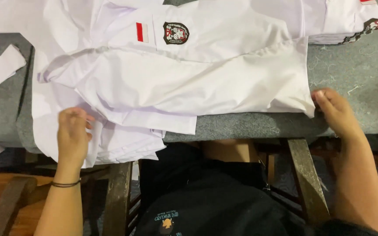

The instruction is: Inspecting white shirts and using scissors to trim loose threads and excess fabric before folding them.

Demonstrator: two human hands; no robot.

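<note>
A white shirt [189, 83] lies spread across a grey felt-covered table [355, 74]. It carries a red-and-white flag patch [141, 32] and a dark round badge [175, 33] on its pocket. My left hand [72, 133] grips the shirt's lower left hem, where several cloth layers hang over the table's front edge. My right hand [335, 109] pinches the shirt's lower right corner at the table edge. A dark band circles my left wrist.
Another folded white shirt [346, 22] with a badge lies at the back right. Loose white cloth pieces [3, 64] rest at the left. A wooden chair frame [305, 175] and my dark-clothed lap sit below the table edge.
</note>
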